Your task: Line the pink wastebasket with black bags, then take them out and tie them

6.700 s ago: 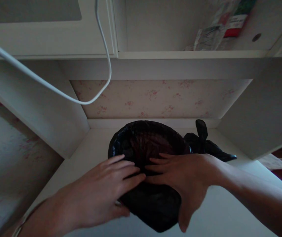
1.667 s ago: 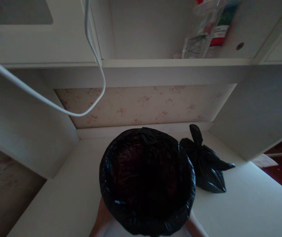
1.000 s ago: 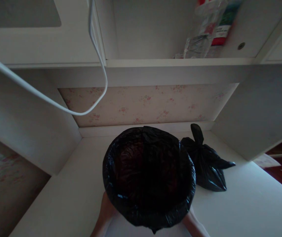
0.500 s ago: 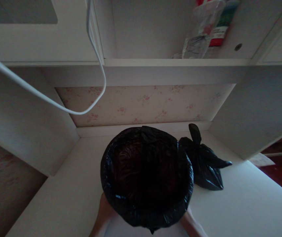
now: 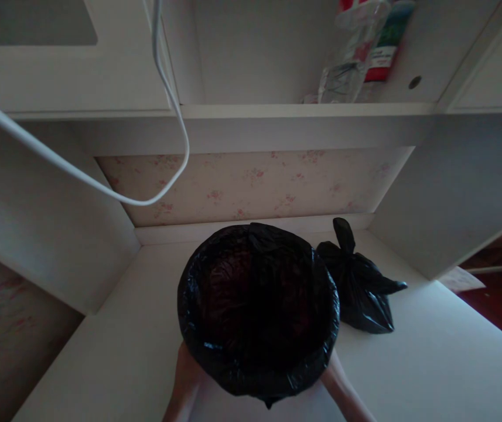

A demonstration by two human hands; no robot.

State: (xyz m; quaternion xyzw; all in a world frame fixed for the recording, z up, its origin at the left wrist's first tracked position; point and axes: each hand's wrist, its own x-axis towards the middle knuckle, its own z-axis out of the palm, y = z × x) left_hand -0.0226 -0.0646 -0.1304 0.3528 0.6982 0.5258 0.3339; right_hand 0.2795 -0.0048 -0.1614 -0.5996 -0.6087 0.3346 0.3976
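A round bin lined with a black bag [image 5: 259, 375] stands at the middle of the view, its wide opening facing up and the bag folded over the rim. My left hand [image 5: 188, 372] is at its lower left side, and my right hand [image 5: 333, 372] at its lower right side. The bin hides the fingers of both hands. Just right of the bin, a tied black plastic bag [image 5: 367, 299] lies on the white surface [image 5: 430, 346].
A white shelf [image 5: 303, 110] runs above, holding a clear plastic container [image 5: 342, 76] and a red and green package [image 5: 385, 55]. A white cable [image 5: 75, 170] hangs at the upper left. White side panels [image 5: 457, 193] flank the surface.
The view has shifted slightly, so the bin, tied bag and shelf items appear a little further left. Both hands remain at the bin's sides.
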